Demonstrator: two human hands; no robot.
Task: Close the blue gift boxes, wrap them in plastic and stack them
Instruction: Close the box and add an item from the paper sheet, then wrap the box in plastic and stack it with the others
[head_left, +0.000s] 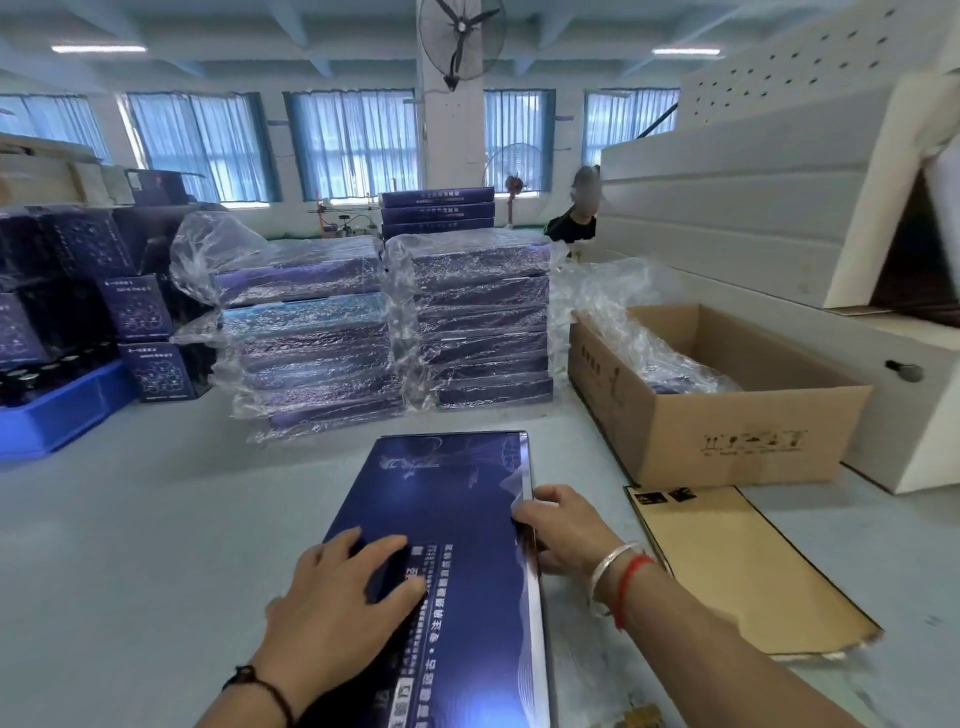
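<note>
A long blue gift box (447, 499) with white print lies flat on the grey table in front of me, its lid down. My left hand (343, 597) presses flat on the lid near its left side, fingers spread. My right hand (561, 525) grips the box's right edge, fingers curled over the lid's rim. Behind the box stand two stacks of plastic-wrapped blue boxes, a left stack (306, 332) and a right stack (483, 322). Three unwrapped blue boxes (436, 210) sit behind the right stack.
An open cardboard carton (727, 415) with clear plastic bags (670, 358) stands at the right. A flat cardboard sheet (737, 566) lies beside my right arm. A blue crate (57, 410) and dark small boxes are on the left. A white machine (779, 208) fills the right; a person (574, 218) stands behind.
</note>
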